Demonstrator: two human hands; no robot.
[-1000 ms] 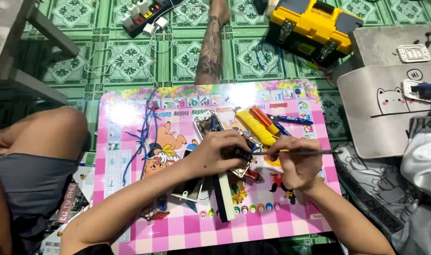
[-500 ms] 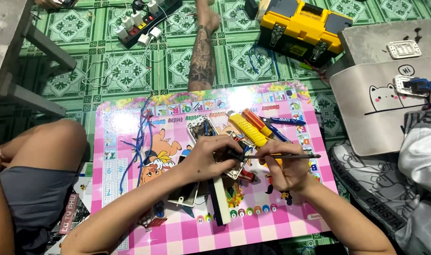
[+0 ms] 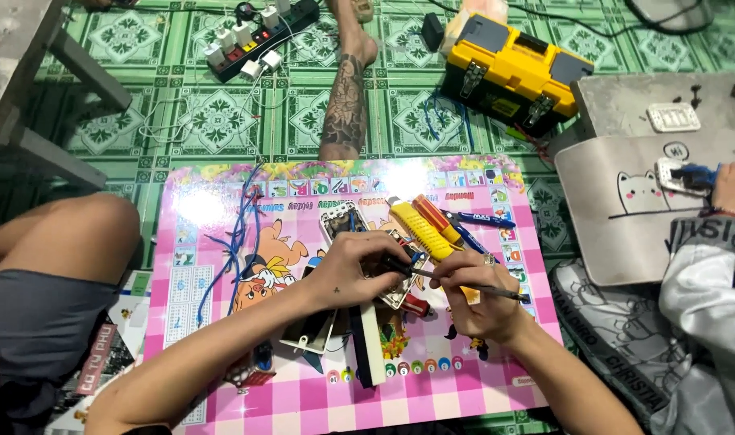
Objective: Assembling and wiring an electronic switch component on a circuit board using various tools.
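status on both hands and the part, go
Left hand grips small electrical part. Right hand holds thin tool, tip at part. Yellow screwdriver lies close behind.

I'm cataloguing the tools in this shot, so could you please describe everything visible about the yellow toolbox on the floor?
The yellow toolbox looks like hard plastic, with a yellow body, a dark grey or black lid panel and base, and metal latches on its front. It is closed and sits at an angle on the green patterned floor tiles, beyond the far right corner of the pink play mat. Blue wires lie beside it. No hand touches it.
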